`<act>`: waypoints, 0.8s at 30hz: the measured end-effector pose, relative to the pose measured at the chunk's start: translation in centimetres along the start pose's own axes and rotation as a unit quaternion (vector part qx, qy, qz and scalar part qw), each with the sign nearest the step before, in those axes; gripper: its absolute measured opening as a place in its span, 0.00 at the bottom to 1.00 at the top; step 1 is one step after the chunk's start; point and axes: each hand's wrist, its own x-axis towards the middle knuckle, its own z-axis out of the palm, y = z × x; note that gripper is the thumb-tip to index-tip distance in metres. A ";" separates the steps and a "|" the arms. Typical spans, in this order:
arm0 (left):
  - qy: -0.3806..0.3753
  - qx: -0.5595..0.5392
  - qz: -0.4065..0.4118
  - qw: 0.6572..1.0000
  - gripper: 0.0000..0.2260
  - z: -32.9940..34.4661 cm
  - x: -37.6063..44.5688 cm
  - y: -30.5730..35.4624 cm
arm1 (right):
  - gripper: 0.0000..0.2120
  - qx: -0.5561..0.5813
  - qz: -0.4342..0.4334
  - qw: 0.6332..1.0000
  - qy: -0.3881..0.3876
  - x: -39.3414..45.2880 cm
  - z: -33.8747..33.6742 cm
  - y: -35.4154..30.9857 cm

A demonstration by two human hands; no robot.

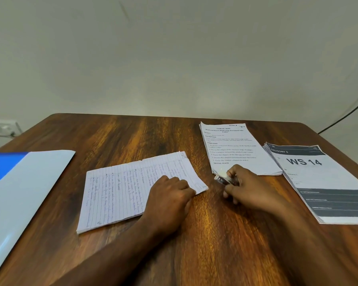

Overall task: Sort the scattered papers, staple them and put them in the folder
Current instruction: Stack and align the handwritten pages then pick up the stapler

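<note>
A stack of handwritten lined papers (pixel 122 190) lies in the middle of the wooden table (pixel 215 234). My left hand (pixel 170 195) grips its near right corner with curled fingers. Just to the right, my right hand (pixel 248 188) holds a small dark stapler (pixel 223 179), whose tip sits at the lower left corner of a printed task sheet stack (pixel 234 149). A third stack headed "WS 14" (pixel 318 182) lies at the right edge. A blue and white folder (pixel 15 195) rests flat at the left.
A pale wall rises behind the table. On the wall at the far left is a white socket strip (pixel 0 127). A dark cable (pixel 343 118) hangs at the back right. Bare wood shows between the folder and the lined papers.
</note>
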 end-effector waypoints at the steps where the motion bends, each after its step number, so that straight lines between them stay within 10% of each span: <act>1: 0.000 -0.001 -0.001 1.000 0.05 0.0 0.0 0.0 | 0.07 0.031 0.010 0.999 -0.002 0.0 0.1 -0.1; 5: -0.001 -0.002 -0.004 1.000 0.06 0.0 0.0 0.0 | 0.01 0.193 0.047 0.980 -0.023 0.3 0.6 -0.4; 10: -0.003 -0.001 -0.005 1.000 0.05 -0.2 0.0 0.1 | 0.31 0.377 0.099 0.916 -0.100 -0.2 0.0 -1.1; 24: 0.021 0.033 0.020 0.999 0.02 -0.2 0.0 0.3 | 0.31 0.332 0.138 0.906 -0.222 -1.2 1.9 -2.6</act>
